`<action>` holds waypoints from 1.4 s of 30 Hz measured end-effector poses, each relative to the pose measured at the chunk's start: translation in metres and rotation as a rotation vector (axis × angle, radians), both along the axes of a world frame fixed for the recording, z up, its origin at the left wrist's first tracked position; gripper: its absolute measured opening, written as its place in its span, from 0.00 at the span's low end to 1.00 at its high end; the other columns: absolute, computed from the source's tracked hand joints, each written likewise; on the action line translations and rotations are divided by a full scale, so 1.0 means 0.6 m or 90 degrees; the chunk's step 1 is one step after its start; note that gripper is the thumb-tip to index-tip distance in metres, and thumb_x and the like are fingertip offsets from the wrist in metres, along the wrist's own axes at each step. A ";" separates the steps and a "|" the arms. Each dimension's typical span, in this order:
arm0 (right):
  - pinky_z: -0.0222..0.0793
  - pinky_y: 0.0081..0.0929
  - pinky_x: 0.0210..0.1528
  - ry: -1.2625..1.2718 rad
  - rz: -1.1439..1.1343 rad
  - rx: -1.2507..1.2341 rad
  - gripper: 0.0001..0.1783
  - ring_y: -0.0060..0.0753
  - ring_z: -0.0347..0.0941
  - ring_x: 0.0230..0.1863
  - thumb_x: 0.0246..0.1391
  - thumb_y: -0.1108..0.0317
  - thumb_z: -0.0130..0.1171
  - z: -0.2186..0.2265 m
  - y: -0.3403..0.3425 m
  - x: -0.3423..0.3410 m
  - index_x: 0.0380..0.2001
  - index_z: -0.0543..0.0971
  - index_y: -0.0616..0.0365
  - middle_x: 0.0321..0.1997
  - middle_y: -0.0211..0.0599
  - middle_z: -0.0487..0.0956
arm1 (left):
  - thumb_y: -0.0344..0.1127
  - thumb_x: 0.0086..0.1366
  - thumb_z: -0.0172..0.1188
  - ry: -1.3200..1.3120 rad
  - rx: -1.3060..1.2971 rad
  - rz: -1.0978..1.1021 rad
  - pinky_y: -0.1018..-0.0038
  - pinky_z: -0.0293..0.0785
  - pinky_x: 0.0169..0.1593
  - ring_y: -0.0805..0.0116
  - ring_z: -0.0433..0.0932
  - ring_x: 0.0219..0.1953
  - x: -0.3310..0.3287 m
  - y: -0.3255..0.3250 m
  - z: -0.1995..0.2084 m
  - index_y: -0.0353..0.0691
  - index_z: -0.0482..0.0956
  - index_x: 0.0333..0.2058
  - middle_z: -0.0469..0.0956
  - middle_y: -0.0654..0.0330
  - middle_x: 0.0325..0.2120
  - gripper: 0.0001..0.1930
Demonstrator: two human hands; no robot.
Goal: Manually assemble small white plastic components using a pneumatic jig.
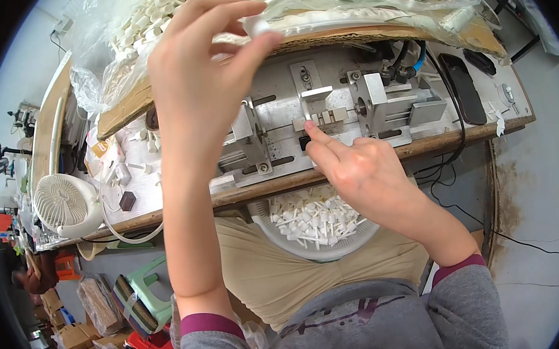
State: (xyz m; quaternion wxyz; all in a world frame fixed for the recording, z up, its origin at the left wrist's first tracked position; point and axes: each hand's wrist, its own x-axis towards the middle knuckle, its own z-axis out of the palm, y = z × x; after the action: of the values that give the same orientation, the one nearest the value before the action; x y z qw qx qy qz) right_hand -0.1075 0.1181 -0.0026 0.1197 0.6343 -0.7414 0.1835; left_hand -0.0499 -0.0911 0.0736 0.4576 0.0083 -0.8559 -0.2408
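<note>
Raised over the bench's left side, my left hand (202, 62) pinches a white plastic cap (256, 27) between thumb and fingers; motion blurs it slightly. My right hand (361, 168) reaches to the metal fixture (328, 119) in the middle of the bench. Its index finger is stretched out, with the tip touching the fixture's near left end, while the other fingers curl under. A thin white stem shows just beyond that fingertip; I cannot make out what it belongs to. Upright metal blocks (371, 105) flank the fixture on both sides.
Behind, a cardboard edge (347, 36) borders plastic bags with many white caps on stems (144, 34). A basin (328, 252) of similar parts sits at my lap. A small white fan (65, 204) stands left; a black phone (463, 88) and cables lie right.
</note>
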 end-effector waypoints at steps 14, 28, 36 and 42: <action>0.67 0.16 0.31 -0.351 -0.077 -0.380 0.06 0.15 0.74 0.28 0.59 0.70 0.67 0.107 -0.047 -0.155 0.38 0.85 0.59 0.34 0.26 0.84 | 0.22 0.52 0.76 -0.064 0.255 -0.061 0.74 0.86 0.43 0.66 0.85 0.43 0.164 0.104 -0.068 0.35 0.87 0.42 0.83 0.54 0.45 0.17; 0.70 0.16 0.39 -0.306 -0.162 -0.533 0.08 0.15 0.77 0.38 0.64 0.71 0.63 0.068 0.092 -0.219 0.44 0.84 0.62 0.40 0.27 0.84 | 0.14 0.63 0.64 -0.153 0.515 -0.172 0.71 0.84 0.48 0.57 0.85 0.49 0.190 0.150 -0.110 0.26 0.78 0.50 0.81 0.49 0.45 0.17; 0.73 0.23 0.39 -0.201 -0.624 -0.360 0.10 0.21 0.76 0.32 0.51 0.66 0.72 -0.040 0.379 -0.368 0.37 0.88 0.55 0.31 0.31 0.84 | 0.17 0.63 0.65 -0.205 0.587 -0.166 0.72 0.83 0.46 0.62 0.87 0.41 0.176 0.185 -0.120 0.25 0.78 0.51 0.85 0.46 0.40 0.17; 0.76 0.35 0.41 -0.177 -0.646 -0.026 0.09 0.38 0.81 0.33 0.48 0.66 0.72 -0.090 0.448 -0.416 0.33 0.87 0.56 0.28 0.38 0.83 | 0.24 0.71 0.56 -0.222 0.625 -0.176 0.77 0.80 0.38 0.71 0.81 0.33 0.165 0.210 -0.121 0.26 0.76 0.54 0.84 0.49 0.40 0.14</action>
State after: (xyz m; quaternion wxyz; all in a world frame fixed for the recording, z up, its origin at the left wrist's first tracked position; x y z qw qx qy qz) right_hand -0.3572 0.3868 -0.0569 0.1067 0.1625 -0.9605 0.1993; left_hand 0.0490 0.0350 0.0010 0.2148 0.1484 -0.6989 -0.6659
